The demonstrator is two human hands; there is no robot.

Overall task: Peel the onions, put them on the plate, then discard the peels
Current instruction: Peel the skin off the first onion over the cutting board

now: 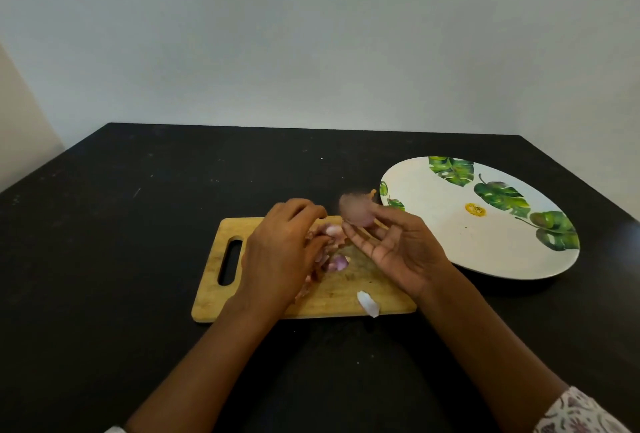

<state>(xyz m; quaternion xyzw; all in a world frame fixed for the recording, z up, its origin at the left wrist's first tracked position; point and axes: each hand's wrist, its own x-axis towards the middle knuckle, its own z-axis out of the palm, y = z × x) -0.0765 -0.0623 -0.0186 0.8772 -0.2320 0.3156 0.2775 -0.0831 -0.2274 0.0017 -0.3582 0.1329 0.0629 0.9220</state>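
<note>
right hand (pixel 391 245), half open, pinches a blurred, seemingly peeled onion (pixel 355 211), light and slick, best cupped round its middle; left hand (pixel 280 252) grips peels (pixel 331 231).

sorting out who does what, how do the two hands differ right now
The left hand is palm down over the cutting board, fingers curled on the peels. The right hand is palm up, nearer the plate, with a blurred onion at its fingers. Both are bare.
</note>
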